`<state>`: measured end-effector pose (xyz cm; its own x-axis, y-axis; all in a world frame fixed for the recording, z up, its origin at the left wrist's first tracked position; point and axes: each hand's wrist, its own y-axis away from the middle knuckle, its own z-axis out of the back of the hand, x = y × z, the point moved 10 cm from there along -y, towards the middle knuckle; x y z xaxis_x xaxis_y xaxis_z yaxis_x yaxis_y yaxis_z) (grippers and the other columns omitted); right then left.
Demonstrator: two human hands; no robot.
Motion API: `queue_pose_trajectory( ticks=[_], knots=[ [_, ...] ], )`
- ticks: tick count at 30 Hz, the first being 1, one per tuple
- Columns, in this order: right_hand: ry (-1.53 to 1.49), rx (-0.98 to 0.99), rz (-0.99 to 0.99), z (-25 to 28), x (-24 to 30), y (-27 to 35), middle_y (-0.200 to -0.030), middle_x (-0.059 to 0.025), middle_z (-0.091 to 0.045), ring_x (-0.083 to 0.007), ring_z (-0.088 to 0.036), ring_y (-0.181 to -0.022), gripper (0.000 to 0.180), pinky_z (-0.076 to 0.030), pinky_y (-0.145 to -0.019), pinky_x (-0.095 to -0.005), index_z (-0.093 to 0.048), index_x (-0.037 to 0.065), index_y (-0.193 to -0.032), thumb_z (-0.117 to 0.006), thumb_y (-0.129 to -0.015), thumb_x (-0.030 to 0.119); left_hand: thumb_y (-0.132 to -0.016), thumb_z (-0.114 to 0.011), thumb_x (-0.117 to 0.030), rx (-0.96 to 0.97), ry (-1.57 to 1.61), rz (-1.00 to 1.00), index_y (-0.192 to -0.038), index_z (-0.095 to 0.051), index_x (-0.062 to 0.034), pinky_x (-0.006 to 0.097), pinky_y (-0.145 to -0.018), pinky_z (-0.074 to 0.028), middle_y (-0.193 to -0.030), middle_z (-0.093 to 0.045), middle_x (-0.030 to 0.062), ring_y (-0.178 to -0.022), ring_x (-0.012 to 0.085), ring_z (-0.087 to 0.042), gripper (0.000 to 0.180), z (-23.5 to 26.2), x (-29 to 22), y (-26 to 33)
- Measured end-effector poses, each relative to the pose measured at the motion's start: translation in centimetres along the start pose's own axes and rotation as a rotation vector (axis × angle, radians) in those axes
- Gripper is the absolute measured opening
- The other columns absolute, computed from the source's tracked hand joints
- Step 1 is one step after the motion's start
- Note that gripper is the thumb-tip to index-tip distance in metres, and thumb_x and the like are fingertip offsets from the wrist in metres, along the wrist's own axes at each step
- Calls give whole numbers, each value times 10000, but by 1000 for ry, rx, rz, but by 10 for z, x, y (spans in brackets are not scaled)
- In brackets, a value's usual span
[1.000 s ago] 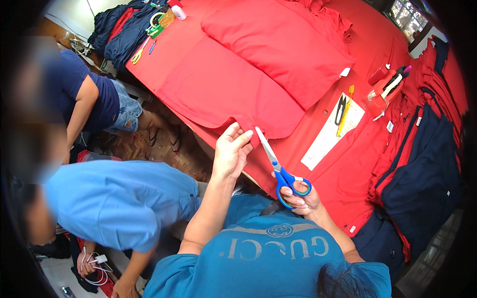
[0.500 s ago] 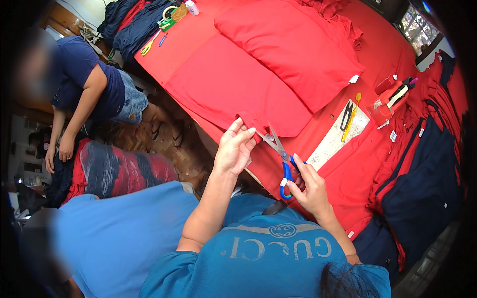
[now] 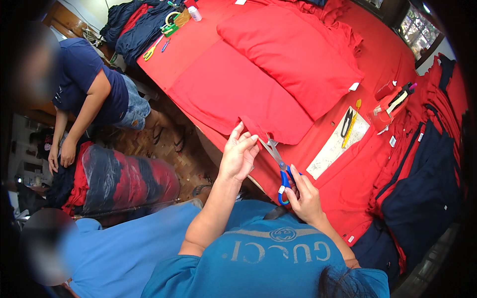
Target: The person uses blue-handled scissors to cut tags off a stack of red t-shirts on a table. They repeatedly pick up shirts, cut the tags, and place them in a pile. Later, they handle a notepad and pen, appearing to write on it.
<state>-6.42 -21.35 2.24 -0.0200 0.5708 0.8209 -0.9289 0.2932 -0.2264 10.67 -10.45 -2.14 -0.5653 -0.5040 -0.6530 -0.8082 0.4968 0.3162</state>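
Observation:
My right hand (image 3: 308,201) is closed around the handles of blue-handled scissors (image 3: 283,173). Their metal blades reach up and left to the near edge of a folded red cloth (image 3: 243,84) on the table. My left hand (image 3: 240,156) pinches a small raised corner of that cloth between thumb and fingers, just left of the blade tips. A thicker folded red piece (image 3: 293,54) lies over the cloth's far side. Exactly where the blades meet the fabric is too small to tell.
Right of the scissors, a pale pattern piece (image 3: 338,144) carries black thread snips (image 3: 346,123) and a yellow cutter (image 3: 352,124). A red tool holder (image 3: 387,111) and navy garments (image 3: 422,184) lie further right. Two people stand left, near a plastic-wrapped bundle (image 3: 129,179).
The scissor blades have closed to a narrower gap at the cloth edge. Both my hands stay nearly in place. At lower left, the person in blue has shifted downward in view.

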Motion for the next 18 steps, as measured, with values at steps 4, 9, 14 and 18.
queue_pose_trajectory(
  ticks=[4, 9, 14, 18],
  knots=[
    [-10, -1, -13, 3, 4, -4, -866, -144, -599, -216, -620, -661, 565, -501, -565, -312, -465, -9, -1367, -651, -834, 17, -891, -553, 34, 47, 20, 17, -1321, -408, -33, 323, -913, -536, -1101, -615, 94, -1043, 168, -622, 458, -4, 8, 1],
    [6, 23, -18, 4, 5, -7, -883, -171, -591, -268, -633, -747, 551, -516, -629, -329, -449, -7, -1378, -616, -853, 4, -881, -559, 63, 105, 58, 27, -1232, -452, -51, 293, -866, -553, -1079, -617, 88, -1006, 176, -637, 384, -9, 9, 3],
    [-142, 103, -161, -2, -13, -5, -903, -142, -607, -191, -638, -727, 556, -509, -655, -292, -435, 13, -1400, -579, -864, -27, -876, -563, 68, 77, 48, 13, -1207, -464, -51, 293, -850, -559, -1062, -623, 85, -995, 180, -642, 366, -16, 7, 7],
    [-547, 171, -393, -21, -49, 8, -935, -95, -610, -125, -628, -729, 574, -517, -674, -263, -397, 14, -1428, -538, -877, -56, -880, -565, 37, 119, -29, 29, -1208, -490, -31, 331, -884, -544, -1127, -623, 106, -1014, 191, -638, 342, -5, 15, 3]
  ],
)
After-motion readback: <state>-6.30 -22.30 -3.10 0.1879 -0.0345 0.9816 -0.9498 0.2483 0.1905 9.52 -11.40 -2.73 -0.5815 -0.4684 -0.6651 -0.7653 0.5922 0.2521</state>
